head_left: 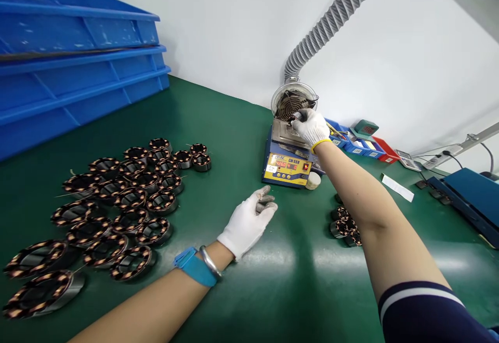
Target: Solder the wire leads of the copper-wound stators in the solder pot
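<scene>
My right hand, in a white glove, reaches out over the top plate of a blue and yellow solder pot. Its fingers are closed on a small dark wound coil held above the pot. My left hand, also gloved, rests on the green mat with fingers loosely stretched and nothing in it. A blue wrist strap and a metal bangle sit on my left wrist. Several copper-wound stator coils lie spread to the left of it.
Stacked blue trays fill the far left. A grey fume hose with a fan guard stands behind the solder pot. A smaller group of coils lies under my right forearm. Small blue and red bins and a blue device sit right.
</scene>
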Tool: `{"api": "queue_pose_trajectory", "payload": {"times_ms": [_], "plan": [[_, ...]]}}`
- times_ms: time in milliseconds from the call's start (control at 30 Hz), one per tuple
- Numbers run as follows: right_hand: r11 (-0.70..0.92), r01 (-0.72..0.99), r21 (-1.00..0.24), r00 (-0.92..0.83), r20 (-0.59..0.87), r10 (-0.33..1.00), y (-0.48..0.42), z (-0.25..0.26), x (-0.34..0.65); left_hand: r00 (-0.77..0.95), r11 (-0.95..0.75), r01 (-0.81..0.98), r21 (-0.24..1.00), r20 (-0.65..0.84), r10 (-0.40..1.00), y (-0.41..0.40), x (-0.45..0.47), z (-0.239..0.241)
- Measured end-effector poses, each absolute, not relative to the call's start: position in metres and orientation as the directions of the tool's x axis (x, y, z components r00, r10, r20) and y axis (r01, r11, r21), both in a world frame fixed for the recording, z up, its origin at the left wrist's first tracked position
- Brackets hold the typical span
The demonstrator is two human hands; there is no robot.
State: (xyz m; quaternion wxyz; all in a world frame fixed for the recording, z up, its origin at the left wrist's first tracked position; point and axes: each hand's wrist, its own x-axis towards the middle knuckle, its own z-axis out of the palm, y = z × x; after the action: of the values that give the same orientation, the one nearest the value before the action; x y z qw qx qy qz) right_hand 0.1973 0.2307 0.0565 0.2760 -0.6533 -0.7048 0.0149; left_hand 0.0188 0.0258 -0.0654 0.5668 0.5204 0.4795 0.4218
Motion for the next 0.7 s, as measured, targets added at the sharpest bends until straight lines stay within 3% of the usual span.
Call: {"api": "queue_pose_trajectory", "payload": {"times_ms": [300,433,500,567,700], "plan": [[0.16,0.872,-0.462,-0.003,0.321,0.947,0.194,0.076,0.204,0.171,0.075,0.066,0.995,-0.086,0.982,0.027,0.019,-0.063],[0.203,0.866,-0.458,-0.151,0.147,0.977,0.146,0.076,0.215,0.024,-0.082,0.38,0.921,0.079,0.997,0.035,0.012,-0.06],[0.21,0.897,-0.389,-0.253,-0.063,0.965,0.115,0.069,0.224,-0.035,-0.143,0.591,0.794,0.203,0.979,0.044,0.007,-0.058],[0.271,0.931,-0.245,-0.334,-0.27,0.903,0.086,0.057,0.235,-0.074,-0.136,0.74,0.659,0.28,0.957,0.054,0.002,-0.057],[0.372,0.924,0.091,-0.289,-0.472,0.833,0.048,0.037,0.259,-0.182,-0.019,0.883,0.469,0.38,0.907,0.071,-0.006,-0.058]]}}
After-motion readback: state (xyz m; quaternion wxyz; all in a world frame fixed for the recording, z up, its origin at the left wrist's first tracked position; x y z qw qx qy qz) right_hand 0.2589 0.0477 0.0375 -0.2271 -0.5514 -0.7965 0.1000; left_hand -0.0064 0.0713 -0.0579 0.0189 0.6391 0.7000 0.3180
